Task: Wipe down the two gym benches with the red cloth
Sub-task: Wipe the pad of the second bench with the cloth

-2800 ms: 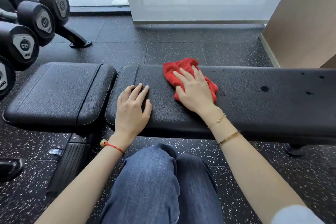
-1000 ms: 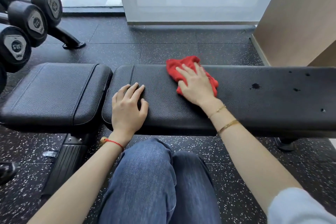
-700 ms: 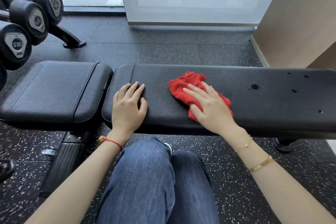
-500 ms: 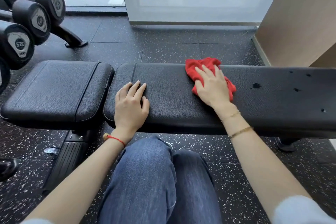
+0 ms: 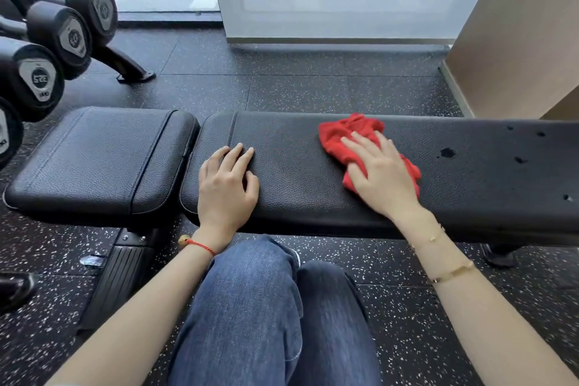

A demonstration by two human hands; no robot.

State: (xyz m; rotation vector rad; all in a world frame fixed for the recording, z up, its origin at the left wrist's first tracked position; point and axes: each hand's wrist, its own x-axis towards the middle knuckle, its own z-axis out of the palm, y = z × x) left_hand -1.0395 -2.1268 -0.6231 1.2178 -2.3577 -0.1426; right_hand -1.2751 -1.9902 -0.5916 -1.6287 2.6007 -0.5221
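Red cloth (image 5: 341, 138) under right hand (image 5: 380, 175); dumbbells (image 5: 59, 41) left, seemingly racked.

Blue jeans (image 5: 269, 316), red string bracelet (image 5: 200, 245), gold bracelets (image 5: 452, 271)

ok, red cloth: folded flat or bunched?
Bunched. The red cloth lies crumpled in uneven folds on the long bench pad, under the right hand's flat fingers.

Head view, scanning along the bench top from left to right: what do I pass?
Short seat pad → left hand flat on the long pad → red cloth under the right hand → dark spots.
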